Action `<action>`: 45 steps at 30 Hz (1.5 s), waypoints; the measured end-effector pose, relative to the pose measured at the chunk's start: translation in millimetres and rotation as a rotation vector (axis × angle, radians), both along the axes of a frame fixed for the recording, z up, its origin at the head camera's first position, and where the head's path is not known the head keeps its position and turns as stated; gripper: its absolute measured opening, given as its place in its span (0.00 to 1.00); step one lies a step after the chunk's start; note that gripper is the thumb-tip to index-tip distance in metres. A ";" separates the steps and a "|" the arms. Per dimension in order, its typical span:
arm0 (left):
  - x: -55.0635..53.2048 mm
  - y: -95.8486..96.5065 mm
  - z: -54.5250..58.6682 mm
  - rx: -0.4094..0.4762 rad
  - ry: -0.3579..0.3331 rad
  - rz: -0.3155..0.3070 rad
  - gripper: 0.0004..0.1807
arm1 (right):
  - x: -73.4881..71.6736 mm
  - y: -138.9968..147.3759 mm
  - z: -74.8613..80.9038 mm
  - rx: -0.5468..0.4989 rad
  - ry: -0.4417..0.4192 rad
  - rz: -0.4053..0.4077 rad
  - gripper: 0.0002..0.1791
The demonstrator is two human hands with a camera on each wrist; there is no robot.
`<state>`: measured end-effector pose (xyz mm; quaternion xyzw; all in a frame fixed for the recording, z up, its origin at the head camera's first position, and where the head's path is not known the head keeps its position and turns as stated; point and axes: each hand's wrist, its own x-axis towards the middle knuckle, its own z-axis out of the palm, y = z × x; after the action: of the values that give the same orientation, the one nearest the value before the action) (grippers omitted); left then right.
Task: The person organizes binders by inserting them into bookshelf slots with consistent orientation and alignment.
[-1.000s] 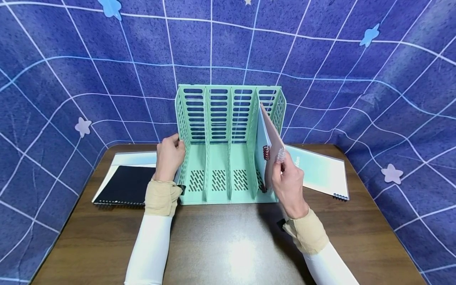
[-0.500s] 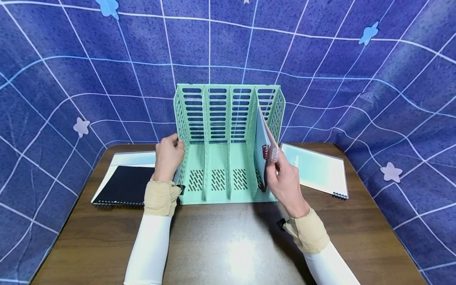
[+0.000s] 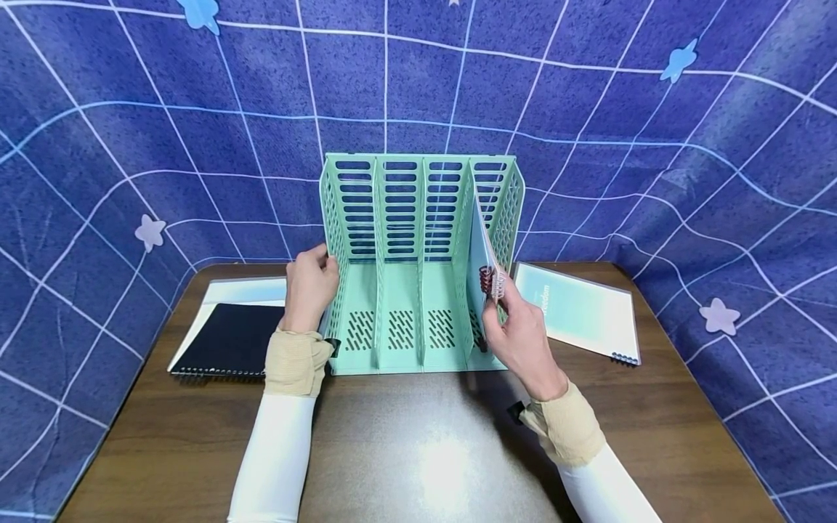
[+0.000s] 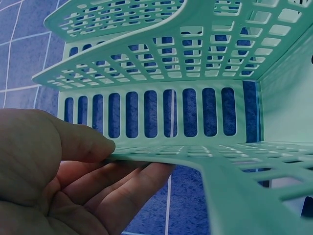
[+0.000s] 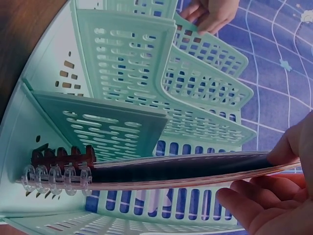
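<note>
A mint-green file holder [image 3: 399, 290] with tall slotted dividers stands on the table. My left hand [image 3: 309, 287] pinches the upper edge of its left side wall, thumb [image 4: 90, 142] inside and fingers outside. In the rightmost compartment, a light-blue notebook [image 3: 479, 250] with a red coil leans close to the divider. Beside it is a pinkish notebook [image 5: 195, 182] with a clear coil [image 5: 58, 177], seen nearly edge-on. My right hand [image 3: 523, 334] pinches the pinkish notebook by its edge, close to the coil in the head view.
On the left, a black coil-bound notebook [image 3: 229, 340] lies over pale ones [image 3: 245, 290]. A pale teal notebook [image 3: 582, 312] lies flat on the right of the brown wooden table [image 3: 379, 450]. A blue gridded curtain [image 3: 418, 87] hangs close behind the holder.
My right hand has moved a little left, bringing the pinkish notebook upright and close against the light-blue one. My left hand stays on the holder's side wall.
</note>
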<state>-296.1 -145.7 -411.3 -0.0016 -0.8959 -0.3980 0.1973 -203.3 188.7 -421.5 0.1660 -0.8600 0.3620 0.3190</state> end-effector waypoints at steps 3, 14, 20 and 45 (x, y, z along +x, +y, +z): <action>-0.6 1.4 0.9 0.006 0.000 -0.001 0.13 | 0.7 1.7 0.1 -0.006 -0.007 0.019 0.33; -1.3 2.4 0.9 -0.001 -0.001 0.001 0.13 | 14.0 11.7 20.8 -0.037 -0.063 0.088 0.46; -0.9 2.5 2.3 -0.002 -0.004 -0.002 0.13 | 28.9 33.5 49.6 -0.060 0.016 0.190 0.50; -0.3 0.1 0.3 -0.001 0.007 0.003 0.12 | -33.9 120.0 -8.0 0.231 -0.392 -0.120 0.49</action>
<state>-296.3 -145.6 -411.0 -0.0017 -0.8954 -0.3974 0.2008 -237.2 308.7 -429.5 0.0767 -0.9496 0.2667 0.1456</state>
